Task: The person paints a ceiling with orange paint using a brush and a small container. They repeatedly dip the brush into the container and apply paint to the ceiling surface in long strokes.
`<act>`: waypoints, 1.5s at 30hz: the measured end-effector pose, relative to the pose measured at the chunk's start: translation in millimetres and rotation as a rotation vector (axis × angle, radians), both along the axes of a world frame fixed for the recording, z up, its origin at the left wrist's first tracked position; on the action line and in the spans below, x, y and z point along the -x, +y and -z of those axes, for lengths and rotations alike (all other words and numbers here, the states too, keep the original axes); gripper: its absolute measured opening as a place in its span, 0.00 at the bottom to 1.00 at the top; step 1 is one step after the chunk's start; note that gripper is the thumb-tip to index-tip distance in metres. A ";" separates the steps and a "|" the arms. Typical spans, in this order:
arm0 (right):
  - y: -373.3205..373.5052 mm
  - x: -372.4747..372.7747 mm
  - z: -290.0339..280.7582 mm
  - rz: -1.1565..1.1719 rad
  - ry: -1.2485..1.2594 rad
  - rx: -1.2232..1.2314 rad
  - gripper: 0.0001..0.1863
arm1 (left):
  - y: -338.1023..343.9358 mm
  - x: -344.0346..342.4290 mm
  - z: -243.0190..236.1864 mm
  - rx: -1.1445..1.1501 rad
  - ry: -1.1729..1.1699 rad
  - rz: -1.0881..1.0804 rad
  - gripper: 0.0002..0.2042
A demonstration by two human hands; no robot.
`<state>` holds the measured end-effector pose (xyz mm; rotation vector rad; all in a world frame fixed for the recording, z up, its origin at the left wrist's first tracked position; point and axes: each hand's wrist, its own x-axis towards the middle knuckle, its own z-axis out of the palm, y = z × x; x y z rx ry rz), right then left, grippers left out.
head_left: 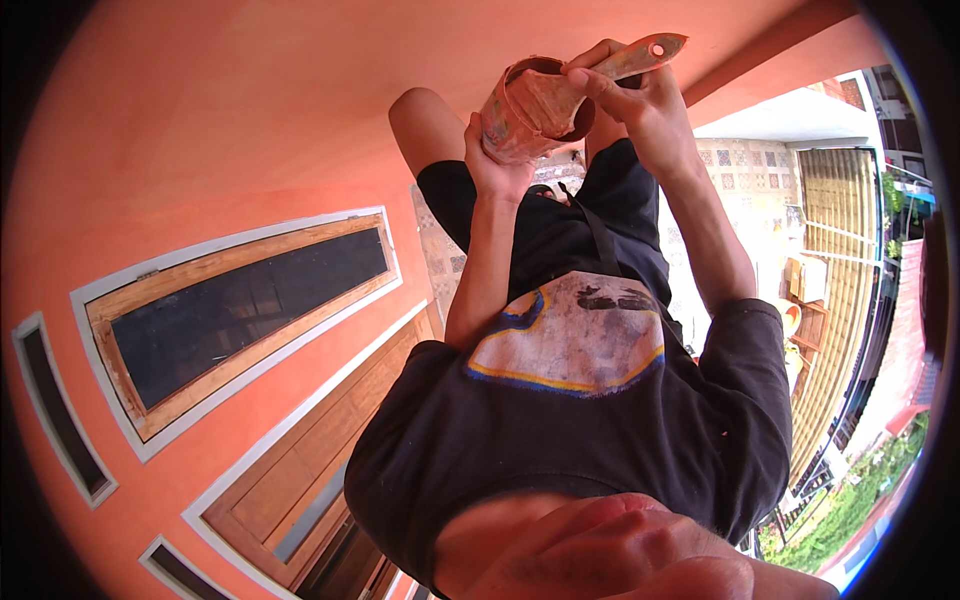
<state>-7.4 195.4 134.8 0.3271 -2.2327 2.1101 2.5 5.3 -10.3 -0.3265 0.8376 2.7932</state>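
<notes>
My left hand (497, 172) is wrapped round the side and base of a small paint can (503, 128), its outside smeared with orange-pink paint. The can is tilted so that its mouth faces to the right. In my right hand (645, 112) is a flat paintbrush (643, 58), gripped between thumb and fingers near the lower end of its handle. Paint coats the wide bristle head, which lies at the can's mouth, partly inside it. The handle, with a hole in its end, points up and to the right. How much paint the can holds is hidden.
An orange wall (250, 110) rises ahead and to the left, with a wood-framed window (250, 310) and a wooden door (290, 480) in it. Patterned floor tiles (745, 170) lie below. At the right are a slatted fence (840, 270) and a wooden shelf (805, 325).
</notes>
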 end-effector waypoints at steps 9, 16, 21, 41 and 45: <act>26.7 12.9 21.0 0.040 -0.254 0.383 0.14 | 5.4 3.0 -7.7 -0.021 -0.019 0.003 0.32; 57.1 14.9 2.5 0.169 -0.050 0.126 0.15 | 9.1 2.1 -16.5 -0.065 0.056 0.094 0.31; 48.2 8.8 -23.9 -0.028 0.242 -0.238 0.05 | 17.0 6.8 -11.4 -0.061 0.018 0.056 0.30; 30.5 -7.6 -18.7 0.136 0.790 -0.838 0.16 | 41.0 22.4 -22.1 0.022 0.115 -0.015 0.33; 43.2 -3.5 -12.7 0.183 0.604 -0.406 0.11 | 32.6 25.3 -25.2 -0.055 0.008 -0.019 0.30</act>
